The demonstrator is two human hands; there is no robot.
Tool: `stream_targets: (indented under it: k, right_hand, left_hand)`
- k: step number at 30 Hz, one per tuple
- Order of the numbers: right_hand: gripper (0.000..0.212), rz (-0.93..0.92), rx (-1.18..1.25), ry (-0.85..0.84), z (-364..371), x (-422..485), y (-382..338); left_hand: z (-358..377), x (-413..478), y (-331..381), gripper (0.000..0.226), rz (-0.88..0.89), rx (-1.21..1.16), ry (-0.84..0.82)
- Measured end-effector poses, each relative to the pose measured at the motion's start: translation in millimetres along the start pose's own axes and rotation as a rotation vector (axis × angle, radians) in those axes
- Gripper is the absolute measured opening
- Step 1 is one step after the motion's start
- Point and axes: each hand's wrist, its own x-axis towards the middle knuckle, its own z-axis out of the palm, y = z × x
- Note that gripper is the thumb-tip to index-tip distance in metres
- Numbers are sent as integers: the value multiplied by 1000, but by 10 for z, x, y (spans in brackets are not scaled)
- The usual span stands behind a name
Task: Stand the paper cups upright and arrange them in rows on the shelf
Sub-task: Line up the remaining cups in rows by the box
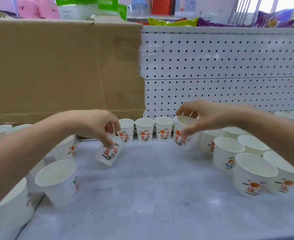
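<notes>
A white shelf (160,187), backed by pegboard (220,66) and a cardboard box (56,66), carries paper cups. The left hand (94,125) pinches a tilted cup (109,154) in its fingers (110,144). The right hand (206,115) grips another cup (183,132) beside the upright back row (144,129).

The left arm (21,153) and right arm (272,134) both reach forward, bare. The left hand (94,125) hangs fingers down and pinches a tilted cup (109,154) at its top. The right hand (206,116) grips a second cup (183,131) by its rim with thumb and fingers.
</notes>
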Motion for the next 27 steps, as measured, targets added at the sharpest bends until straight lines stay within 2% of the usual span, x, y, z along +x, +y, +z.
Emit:
stream_targets:
  k: [4, 9, 11, 15, 18, 21, 24, 27]
  right_hand:
    - [63, -21, -43, -76, 145, 29, -22]
    - [64, -10, -92, -136, 149, 43, -34]
    - [68, -7, -106, -150, 162, 61, 9]
    - [74, 19, -151, -172, 243, 90, 115]
    - [81, 22, -119, -206, 220, 62, 186]
    - [84, 9, -38, -205, 77, 41, 276]
    - [81, 1, -11, -154, -70, 38, 341]
    - [75, -16, -20, -167, -79, 65, 331]
  left_hand:
    - [113, -4, -88, 47, -20, 4, -76]
    - [161, 38, -25, 18, 30, 30, -57]
    - [144, 46, 91, 12, 91, -36, -3]
    - [275, 103, 462, 11, 212, -204, 215]
    - [408, 146, 598, 10, 275, -202, 239]
    - [426, 143, 566, 21, 275, -162, 203]
    - [391, 155, 537, 49, 219, -136, 245]
    - [334, 204, 584, 77, 145, -183, 163]
